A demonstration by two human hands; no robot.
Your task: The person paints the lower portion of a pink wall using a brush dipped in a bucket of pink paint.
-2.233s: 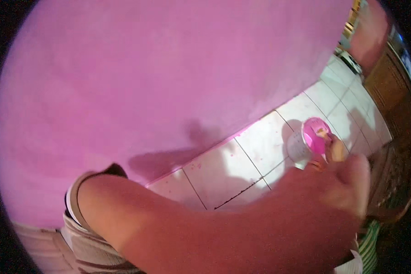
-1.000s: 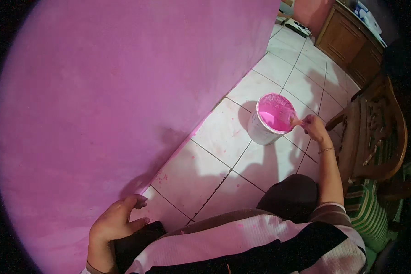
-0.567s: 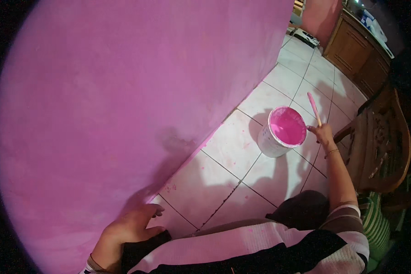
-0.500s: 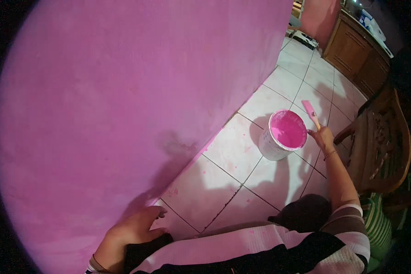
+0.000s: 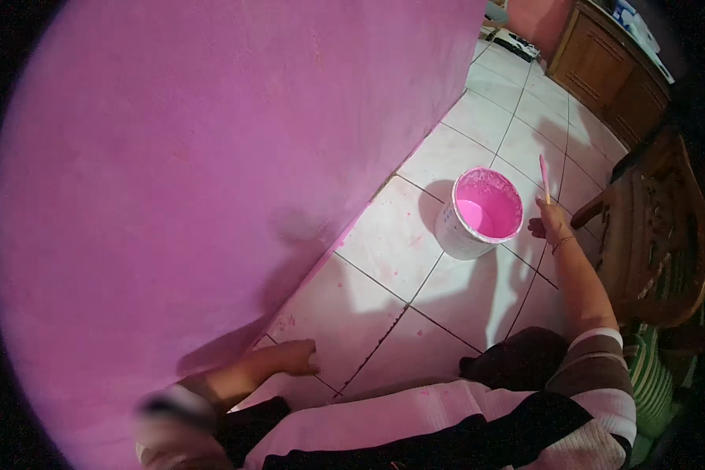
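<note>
My right hand (image 5: 553, 222) is closed round the handle of a paintbrush (image 5: 545, 174). The brush points away from me, its pink-coated head seen nearly edge-on. Just left of that hand, apart from it, a white bucket (image 5: 464, 244) stands on the tiles. Pink paint (image 5: 478, 216) lies low inside, and smears coat the inner wall. My left hand (image 5: 294, 357) hangs over the floor near the foot of the wall at lower left. Its fingers are foreshortened, so whether they are curled closed does not show, and nothing is visible in them.
A pink-purple wall (image 5: 211, 172) fills the left side. Pink drops dot the white tiled floor (image 5: 372, 270). On the right stand a carved wooden chair (image 5: 654, 235) and a green striped cushion (image 5: 652, 376). A wooden cabinet (image 5: 603, 66) is at the far right.
My right hand has turned the brush from its flat side to its edge and moved slightly away from the bucket. My left hand has swung right, away from the wall.
</note>
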